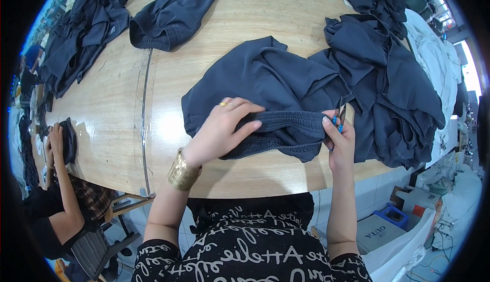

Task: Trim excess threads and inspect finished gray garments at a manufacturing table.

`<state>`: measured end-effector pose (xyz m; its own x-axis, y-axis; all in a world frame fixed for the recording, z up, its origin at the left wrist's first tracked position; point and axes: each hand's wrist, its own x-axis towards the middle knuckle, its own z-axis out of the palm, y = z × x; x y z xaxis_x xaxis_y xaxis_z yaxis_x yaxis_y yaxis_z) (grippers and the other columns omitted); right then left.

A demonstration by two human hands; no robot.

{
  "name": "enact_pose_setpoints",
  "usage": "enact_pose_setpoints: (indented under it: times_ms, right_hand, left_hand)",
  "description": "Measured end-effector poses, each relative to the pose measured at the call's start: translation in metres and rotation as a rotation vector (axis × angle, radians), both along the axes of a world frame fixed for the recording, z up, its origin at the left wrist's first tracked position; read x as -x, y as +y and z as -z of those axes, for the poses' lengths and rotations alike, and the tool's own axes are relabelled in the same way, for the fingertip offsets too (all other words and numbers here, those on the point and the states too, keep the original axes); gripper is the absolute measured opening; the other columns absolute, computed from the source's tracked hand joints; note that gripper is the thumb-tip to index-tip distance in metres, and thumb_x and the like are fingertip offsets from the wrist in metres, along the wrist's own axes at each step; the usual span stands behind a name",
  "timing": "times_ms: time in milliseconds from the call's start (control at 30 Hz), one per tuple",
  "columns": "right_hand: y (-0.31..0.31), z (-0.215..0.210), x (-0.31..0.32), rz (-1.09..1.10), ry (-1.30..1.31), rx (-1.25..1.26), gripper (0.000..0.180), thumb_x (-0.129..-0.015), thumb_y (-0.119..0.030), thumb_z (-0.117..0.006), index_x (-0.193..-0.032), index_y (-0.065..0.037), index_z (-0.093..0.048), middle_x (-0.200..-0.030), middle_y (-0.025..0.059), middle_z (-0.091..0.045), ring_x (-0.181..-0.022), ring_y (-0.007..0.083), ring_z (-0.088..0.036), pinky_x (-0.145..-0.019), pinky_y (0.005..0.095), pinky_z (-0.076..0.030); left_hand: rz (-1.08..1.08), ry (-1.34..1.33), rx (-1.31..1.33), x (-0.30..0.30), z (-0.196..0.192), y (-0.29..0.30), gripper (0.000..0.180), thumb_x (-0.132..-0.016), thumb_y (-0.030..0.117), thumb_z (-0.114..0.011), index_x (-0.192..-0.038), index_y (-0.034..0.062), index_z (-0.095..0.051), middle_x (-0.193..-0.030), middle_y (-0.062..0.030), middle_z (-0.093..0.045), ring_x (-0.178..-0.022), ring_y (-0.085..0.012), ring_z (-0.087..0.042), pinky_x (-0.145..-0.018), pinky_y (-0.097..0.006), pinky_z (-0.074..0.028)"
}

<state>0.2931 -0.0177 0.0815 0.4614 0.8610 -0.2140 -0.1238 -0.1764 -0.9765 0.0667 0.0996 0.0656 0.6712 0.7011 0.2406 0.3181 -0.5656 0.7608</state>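
Dark grey-blue pants (240, 80) with a gathered elastic waistband (291, 121) lie in front of me on the table. My right hand (339, 139) is closed on the right end of the waistband, thumb on top. It also holds small scissors (339, 116) with blue handles, their blades pointing away from me. At the waistband's left part is my left hand (222, 129), a gold cuff on its wrist. Its thumb and fingers are apart, with dark cloth showing between them, and the fingertips touch the band.
Another dark garment (178, 14) lies at the far left of the table (168, 83). Piles of dark garments (393, 88) are heaped on the right and at the far left. Beside the left edge, a co-worker's hands (55, 141) handle dark cloth. White fabric (434, 57) hangs at the right.
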Motion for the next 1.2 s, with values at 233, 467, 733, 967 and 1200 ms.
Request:
enact_pose_setpoints:
  times_ms: [233, 467, 733, 967, 1200]
  right_hand:
    - [-0.001, -0.004, 0.002, 0.070, -0.831, -0.125, 0.019, -0.089, -0.013, -0.058, -0.100, 0.002, -0.059, -0.078, 0.0008, -0.060, -0.063, 0.0051, -0.051, -0.051, 0.0176, -0.038]
    - [-0.030, -0.037, 0.055, -0.308, -0.045, 0.061, 0.021, -0.094, -0.016, -0.050, -0.092, 0.002, -0.061, -0.065, 0.0038, -0.060, -0.054, 0.0073, -0.056, -0.049, 0.0188, -0.045]
    - [-0.025, -0.040, 0.057, -0.492, 0.058, 0.226, 0.027, -0.096, -0.020, -0.046, -0.088, 0.002, -0.059, -0.059, 0.0051, -0.058, -0.048, 0.0082, -0.055, -0.046, 0.0187, -0.043]
    - [-0.026, -0.039, 0.058, -0.469, 0.008, 0.213, 0.028, -0.097, -0.021, -0.045, -0.087, 0.001, -0.059, -0.058, 0.0043, -0.057, -0.047, 0.0073, -0.054, -0.045, 0.0183, -0.042]
    - [-0.027, -0.034, 0.061, -0.425, -0.048, 0.163, 0.024, -0.096, -0.018, -0.047, -0.087, 0.001, -0.059, -0.058, 0.0034, -0.057, -0.048, 0.0060, -0.053, -0.045, 0.0180, -0.041]
  left_hand:
    - [0.085, -0.117, 0.613, -0.006, -0.005, 0.004, 0.026, -0.092, 0.022, -0.054, -0.084, -0.0023, -0.060, -0.064, 0.0000, -0.049, -0.061, -0.0056, -0.040, -0.058, -0.022, -0.039]
    - [0.040, -0.167, 0.655, -0.014, -0.030, -0.010, 0.021, -0.091, 0.017, -0.056, -0.085, -0.0022, -0.060, -0.070, 0.0025, -0.054, -0.067, -0.0023, -0.044, -0.062, -0.019, -0.040]
    - [-0.002, -0.210, 0.561, -0.015, -0.036, -0.020, 0.016, -0.088, 0.014, -0.060, -0.088, -0.0015, -0.064, -0.071, -0.0030, -0.062, -0.065, -0.0041, -0.051, -0.060, -0.020, -0.042]
    - [-0.021, -0.189, 0.470, -0.016, -0.039, -0.024, 0.014, -0.088, 0.013, -0.060, -0.088, -0.0002, -0.064, -0.072, -0.0057, -0.063, -0.063, -0.0064, -0.053, -0.059, -0.020, -0.043]
    - [-0.019, -0.214, 0.519, -0.018, -0.038, -0.024, 0.015, -0.088, 0.013, -0.059, -0.089, -0.0005, -0.065, -0.071, -0.0060, -0.063, -0.063, -0.0062, -0.053, -0.060, -0.020, -0.044]
